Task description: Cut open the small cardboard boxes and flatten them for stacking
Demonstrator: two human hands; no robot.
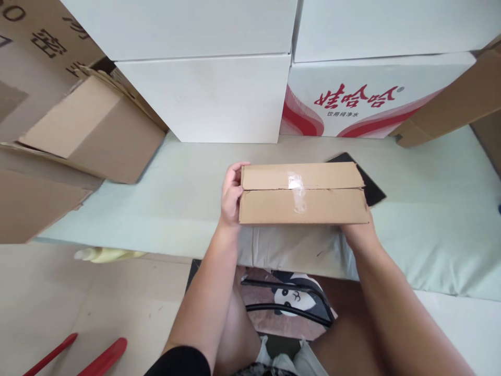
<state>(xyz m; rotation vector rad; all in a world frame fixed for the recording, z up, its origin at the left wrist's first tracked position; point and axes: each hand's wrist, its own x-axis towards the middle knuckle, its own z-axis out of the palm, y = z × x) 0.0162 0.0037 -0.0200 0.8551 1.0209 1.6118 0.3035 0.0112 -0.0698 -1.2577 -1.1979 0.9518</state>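
The small brown cardboard box (270, 208) is located between the two hands, over the front portion of the pale green table cover (183, 203). Its taped face points toward the wearer; a strip of clear tape (299, 194) crosses the center seam.

Left hand (230, 196): clamped on the left end of the box, thumb and fingers bent against it.

Right hand (359, 234): in contact with the lower right corner of the box. The fingers are hidden behind the box; whether they are together or apart cannot be determined.

A flat black panel (376, 191) lies on the cover, partly hidden by the right end of the box. At the rear stand plain white cartons (219, 99) and, to their right, a carton with red Chinese lettering (348, 122). An open cardboard carton (117, 138) is positioned at the left.
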